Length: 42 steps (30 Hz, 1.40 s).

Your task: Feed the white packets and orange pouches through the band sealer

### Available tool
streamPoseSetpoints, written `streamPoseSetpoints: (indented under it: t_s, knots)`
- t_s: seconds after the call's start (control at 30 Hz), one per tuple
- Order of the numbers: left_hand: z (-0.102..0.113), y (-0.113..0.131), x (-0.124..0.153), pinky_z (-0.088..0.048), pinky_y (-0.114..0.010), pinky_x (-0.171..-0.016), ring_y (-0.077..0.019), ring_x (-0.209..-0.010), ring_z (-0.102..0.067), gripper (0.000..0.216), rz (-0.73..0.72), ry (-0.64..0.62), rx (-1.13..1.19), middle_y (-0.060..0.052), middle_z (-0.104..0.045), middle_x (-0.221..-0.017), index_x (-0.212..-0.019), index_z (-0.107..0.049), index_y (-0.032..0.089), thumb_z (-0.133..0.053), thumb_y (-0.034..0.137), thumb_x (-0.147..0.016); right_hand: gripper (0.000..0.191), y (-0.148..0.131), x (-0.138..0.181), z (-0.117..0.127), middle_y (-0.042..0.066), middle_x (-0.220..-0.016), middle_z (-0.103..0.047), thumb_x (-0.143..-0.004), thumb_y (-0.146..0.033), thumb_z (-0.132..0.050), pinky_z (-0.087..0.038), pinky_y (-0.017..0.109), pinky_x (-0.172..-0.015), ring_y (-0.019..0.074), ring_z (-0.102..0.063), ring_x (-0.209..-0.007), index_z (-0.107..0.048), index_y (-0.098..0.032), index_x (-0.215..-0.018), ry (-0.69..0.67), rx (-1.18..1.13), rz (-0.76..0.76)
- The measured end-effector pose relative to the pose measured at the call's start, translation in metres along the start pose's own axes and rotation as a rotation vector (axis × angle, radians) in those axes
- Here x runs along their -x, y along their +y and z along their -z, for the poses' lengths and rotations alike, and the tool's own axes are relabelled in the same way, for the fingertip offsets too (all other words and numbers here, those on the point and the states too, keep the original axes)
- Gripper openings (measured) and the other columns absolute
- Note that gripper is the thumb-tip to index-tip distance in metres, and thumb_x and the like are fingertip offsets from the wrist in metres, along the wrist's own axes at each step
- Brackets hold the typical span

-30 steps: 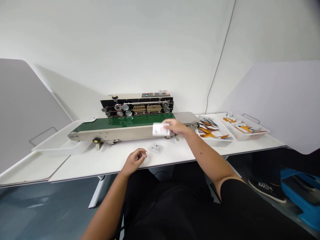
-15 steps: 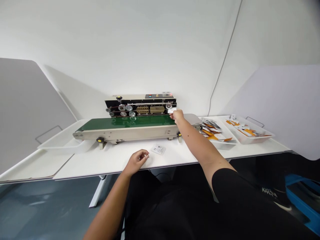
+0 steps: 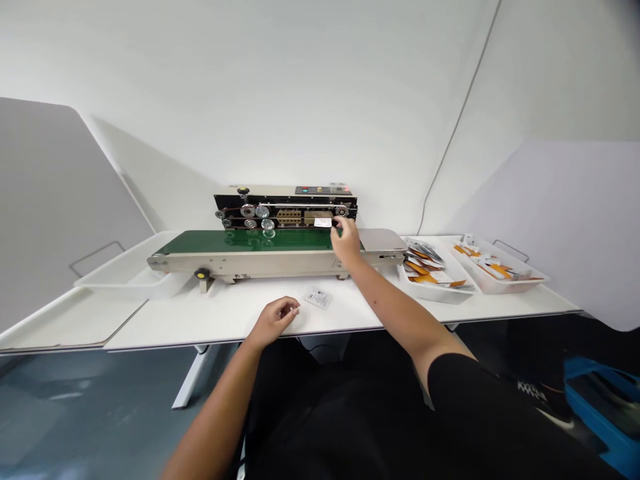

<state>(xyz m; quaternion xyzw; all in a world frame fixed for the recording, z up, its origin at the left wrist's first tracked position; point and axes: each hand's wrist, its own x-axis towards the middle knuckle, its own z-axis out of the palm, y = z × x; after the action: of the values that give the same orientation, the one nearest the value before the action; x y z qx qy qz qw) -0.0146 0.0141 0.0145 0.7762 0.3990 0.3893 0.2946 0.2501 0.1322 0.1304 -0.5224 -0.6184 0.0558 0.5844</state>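
Note:
A band sealing machine with rollers stands over a green conveyor belt. A small white packet sits at the machine's right part, above the belt. My right hand is just right of this packet, fingers bent and thumb apart, seemingly off it. My left hand rests near the table's front edge, loosely curled, with a gap between thumb and fingers and nothing visible in it. Beside its fingertips a clear flat packet with printed text lies on the table.
Right of the conveyor stand a white tray heaped with orange and silver packets and a second tray of similar packets. At the left end is another white tray. A blue crate is on the floor at right.
The white packet has moved left along the sealing machine. My right hand has come away from it and drawn slightly back; my left hand has hardly moved.

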Motion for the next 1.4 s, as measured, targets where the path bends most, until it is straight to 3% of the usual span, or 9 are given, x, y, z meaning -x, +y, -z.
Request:
streamPoseSetpoints:
  t_s: [0.07, 0.17, 0.33, 0.5, 0.67, 0.93, 1.13, 1.27, 1.4]
  knots:
    - [-0.001, -0.001, -0.001, -0.041, -0.026, -0.062, -0.0151, -0.067, -0.053, 0.027, -0.007, -0.003, -0.003, -0.001, -0.062, -0.076, -0.098, -0.068, 0.019, -0.058, 0.044, -0.095, 0.032, -0.001, 0.044, -0.001, 0.008, -0.108, -0.068, -0.096, -0.026, -0.052, -0.049, 0.036, -0.095, 0.0219, -0.062, -0.100, -0.069, -0.022, -0.123, -0.238, 0.007, 0.157]
    - [-0.002, -0.004, -0.002, -0.041, -0.026, -0.062, -0.0150, -0.067, -0.054, 0.026, -0.020, -0.011, -0.014, -0.002, -0.065, -0.080, -0.098, -0.068, 0.019, -0.059, 0.043, -0.095, 0.027, 0.012, 0.109, -0.010, 0.008, -0.107, -0.072, -0.094, -0.026, -0.056, -0.048, 0.039, -0.099, 0.0248, -0.063, -0.104, -0.074, -0.023, -0.115, -0.538, 0.096, 0.225]
    - [-0.003, -0.005, -0.002, -0.043, -0.025, -0.063, -0.0153, -0.069, -0.055, 0.024, -0.021, -0.021, -0.043, -0.002, -0.068, -0.082, -0.099, -0.068, 0.019, -0.060, 0.042, -0.095, 0.050, 0.045, 0.165, -0.029, 0.013, -0.141, -0.061, -0.090, -0.034, -0.066, -0.038, 0.048, -0.115, 0.0308, -0.050, -0.135, -0.062, -0.022, -0.138, -0.636, 0.235, 0.194]
    - [-0.003, -0.004, -0.003, -0.043, -0.026, -0.063, -0.0154, -0.068, -0.055, 0.025, -0.013, -0.040, -0.088, -0.001, -0.065, -0.079, -0.098, -0.069, 0.019, -0.059, 0.042, -0.096, 0.047, 0.049, 0.165, -0.030, 0.015, -0.143, -0.059, -0.092, -0.037, -0.066, -0.038, 0.049, -0.115, 0.0322, -0.048, -0.137, -0.063, -0.022, -0.136, -0.655, 0.260, 0.122]
    - [-0.005, -0.004, -0.005, -0.044, -0.027, -0.066, -0.0157, -0.071, -0.054, 0.022, -0.055, -0.039, -0.147, -0.001, -0.063, -0.082, -0.102, -0.068, 0.020, -0.057, 0.038, -0.098, 0.030, 0.043, 0.162, -0.025, 0.010, -0.127, -0.069, -0.096, -0.029, -0.063, -0.046, 0.042, -0.104, 0.0279, -0.058, -0.123, -0.068, -0.022, -0.125, -0.714, 0.242, 0.245]
    - [-0.008, -0.002, -0.009, -0.050, -0.030, -0.076, -0.0205, -0.093, -0.059, 0.043, -0.176, -0.048, -0.231, -0.010, -0.062, -0.118, -0.133, -0.056, 0.022, -0.065, 0.036, -0.094, 0.028, 0.038, 0.169, -0.017, 0.007, -0.107, -0.074, -0.104, -0.020, -0.045, -0.049, 0.033, -0.095, 0.0207, -0.066, -0.101, -0.070, -0.021, -0.116, -0.571, 0.052, 0.378]
    - [-0.009, -0.008, -0.005, -0.046, -0.027, -0.067, -0.0158, -0.066, -0.054, 0.040, -0.046, -0.094, -0.232, 0.003, -0.057, -0.075, -0.133, -0.059, 0.023, -0.061, 0.036, -0.095, 0.022, 0.034, 0.166, -0.014, 0.003, -0.099, -0.075, -0.101, -0.037, -0.055, -0.050, 0.028, -0.085, 0.0177, -0.069, -0.089, -0.071, -0.022, -0.109, -0.637, -0.228, 0.235]
    - [-0.007, -0.011, -0.003, -0.042, -0.024, -0.062, -0.0138, -0.062, -0.049, 0.034, -0.035, -0.017, -0.151, 0.006, -0.049, -0.068, -0.124, -0.063, 0.022, -0.062, 0.039, -0.093, 0.025, 0.032, 0.163, -0.008, 0.000, -0.086, -0.074, -0.096, -0.039, -0.064, -0.047, 0.025, -0.072, 0.0157, -0.066, -0.073, -0.069, -0.022, -0.112, -0.694, -0.208, 0.112]
    - [-0.006, -0.012, -0.002, -0.041, -0.025, -0.063, -0.0139, -0.063, -0.051, 0.031, -0.017, 0.007, -0.045, 0.006, -0.052, -0.068, -0.118, -0.059, 0.022, -0.063, 0.040, -0.093, 0.021, 0.022, 0.141, 0.006, 0.001, -0.085, -0.075, -0.091, -0.039, -0.069, -0.044, 0.025, -0.071, 0.0175, -0.065, -0.075, -0.074, -0.023, -0.104, -0.898, -0.094, 0.208]
